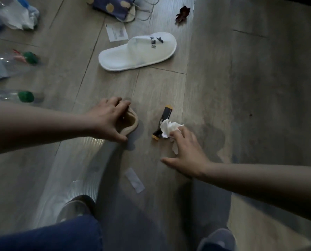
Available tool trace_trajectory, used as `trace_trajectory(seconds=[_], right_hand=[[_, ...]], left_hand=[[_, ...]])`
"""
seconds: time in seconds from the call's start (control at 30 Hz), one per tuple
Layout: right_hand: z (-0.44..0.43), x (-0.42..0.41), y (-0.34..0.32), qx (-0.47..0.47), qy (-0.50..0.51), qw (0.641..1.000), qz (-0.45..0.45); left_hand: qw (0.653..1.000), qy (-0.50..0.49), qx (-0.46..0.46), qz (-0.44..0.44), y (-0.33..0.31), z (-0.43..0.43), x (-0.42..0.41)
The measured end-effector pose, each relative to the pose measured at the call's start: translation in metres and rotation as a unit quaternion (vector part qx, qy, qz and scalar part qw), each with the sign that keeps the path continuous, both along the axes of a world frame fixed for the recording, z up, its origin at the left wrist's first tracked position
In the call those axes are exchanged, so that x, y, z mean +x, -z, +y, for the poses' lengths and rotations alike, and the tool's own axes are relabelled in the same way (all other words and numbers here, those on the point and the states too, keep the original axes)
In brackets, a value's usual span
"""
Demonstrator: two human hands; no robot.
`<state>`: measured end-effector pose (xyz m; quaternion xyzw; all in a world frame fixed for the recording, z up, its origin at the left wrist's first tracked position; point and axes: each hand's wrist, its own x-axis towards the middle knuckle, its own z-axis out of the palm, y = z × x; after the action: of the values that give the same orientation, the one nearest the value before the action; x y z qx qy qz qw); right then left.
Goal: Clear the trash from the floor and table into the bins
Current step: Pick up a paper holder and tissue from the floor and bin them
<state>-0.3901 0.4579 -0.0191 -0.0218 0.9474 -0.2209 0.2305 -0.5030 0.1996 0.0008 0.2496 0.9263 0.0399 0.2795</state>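
Head view: left hand (108, 122) grips a tan round thing (131, 122) on the wood floor (223, 87). Right hand (186, 154) has spread fingers (176, 133) touching a crumpled white tissue (168, 128). Under it, a black and orange wrapper (166, 113) lies flat, its long side pointing up and slightly right.

Matt wood-look plank floor (214, 84) — soft white cloth slipper (138, 51), crumpled tissue paper (168, 129), clear glossy plastic bottles (8, 95).

Tissue (167, 129) lies on wrapper (162, 122) (slipper (138, 51) behind).
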Motion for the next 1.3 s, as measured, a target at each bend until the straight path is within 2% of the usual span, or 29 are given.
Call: trace_trajectory(seconds=[0.23, 0.47, 0.6, 0.73, 0.93, 1.07, 1.23, 1.3], right_hand=[[-0.058, 0.031, 0.001, 0.009, -0.068, 0.997, -0.047], [-0.081, 0.041, 0.014, 0.058, -0.101, 0.992, -0.044], [-0.064, 0.018, 0.01, 0.066, -0.127, 0.99, 0.001], [-0.045, -0.021, 0.006, 0.082, -0.12, 0.989, 0.038], [-0.031, -0.062, -0.001, 0.073, -0.085, 0.994, 0.006], [-0.031, -0.064, 0.0, 0.068, -0.098, 0.993, -0.001], [-0.045, -0.058, 0.004, 0.062, -0.059, 0.996, 0.008], [-0.049, -0.054, 0.006, 0.084, -0.084, 0.993, 0.005]], left_hand=[[0.999, -0.006, -0.042, 0.017, 0.007, -0.024, 0.003], [0.998, -0.019, -0.052, 0.013, 0.008, -0.037, 0.007], [0.998, -0.026, -0.048, 0.01, 0.006, -0.039, 0.005], [0.998, -0.025, -0.05, 0.011, 0.004, -0.036, 0.003], [0.998, -0.03, -0.052, 0.019, 0.001, -0.036, -0.003], [0.998, -0.03, -0.06, 0.02, 0.001, -0.036, -0.006], [0.997, -0.03, -0.066, 0.017, 0.004, -0.035, -0.005], [0.998, -0.028, -0.063, 0.015, 0.004, -0.033, -0.004]])
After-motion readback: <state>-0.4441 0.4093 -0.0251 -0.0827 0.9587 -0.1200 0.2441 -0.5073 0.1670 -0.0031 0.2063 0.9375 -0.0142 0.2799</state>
